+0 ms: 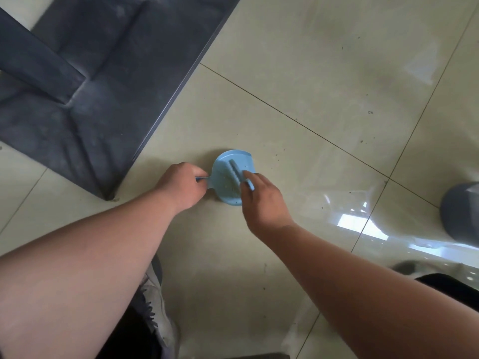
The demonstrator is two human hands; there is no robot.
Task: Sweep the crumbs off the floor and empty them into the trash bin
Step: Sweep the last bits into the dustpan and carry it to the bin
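A small light-blue dustpan [228, 177] lies on the beige tiled floor [298, 86] in the middle of the view, with specks of crumbs in it. My left hand [182, 186] grips its thin handle from the left. My right hand [261, 200] holds a small blue brush [237, 171] whose head rests inside the pan. A few dark crumbs [278, 154] dot the tiles to the right of the pan. The grey trash bin [460, 211] shows partly at the right edge.
A dark grey dusty furniture base [85, 94] fills the upper left, its corner close to my left hand. My shoe [155, 296] and dark trouser leg are at the bottom. Glare from a window lies on the tiles at the right.
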